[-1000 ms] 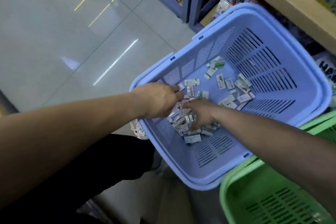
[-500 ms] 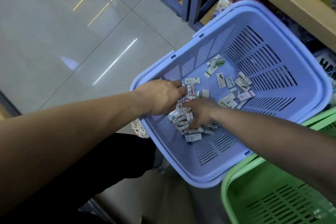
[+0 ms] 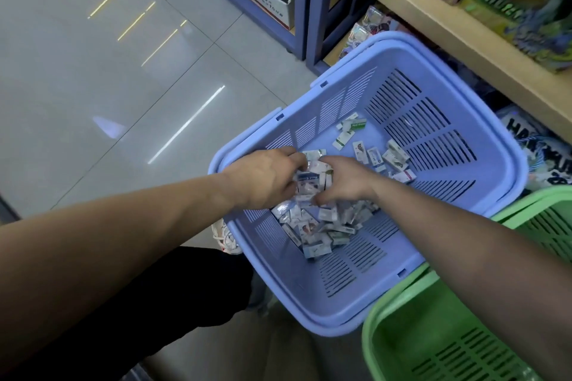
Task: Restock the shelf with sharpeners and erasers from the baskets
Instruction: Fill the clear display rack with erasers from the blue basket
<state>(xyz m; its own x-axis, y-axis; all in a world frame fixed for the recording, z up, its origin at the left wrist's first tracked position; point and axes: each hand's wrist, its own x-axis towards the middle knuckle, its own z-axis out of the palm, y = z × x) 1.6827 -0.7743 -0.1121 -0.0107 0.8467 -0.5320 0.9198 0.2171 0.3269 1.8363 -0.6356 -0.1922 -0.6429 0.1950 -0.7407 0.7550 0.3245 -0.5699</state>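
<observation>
left hand (image 3: 263,176), right hand (image 3: 346,179) clutching erasers (image 3: 309,179), basket (image 3: 309,288)

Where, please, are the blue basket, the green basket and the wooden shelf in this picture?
blue basket (image 3: 439,145): head view, right slotted wall.
green basket (image 3: 402,334): head view, inner left wall.
wooden shelf (image 3: 448,31): head view, front edge.

erasers (image 3: 312,235) in basket (image 3: 439,219) | second basket (image 3: 402,343) at its right | shelf (image 3: 433,18) behind both

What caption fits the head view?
Left hand and right hand grip packaged erasers inside the blue basket.
</observation>
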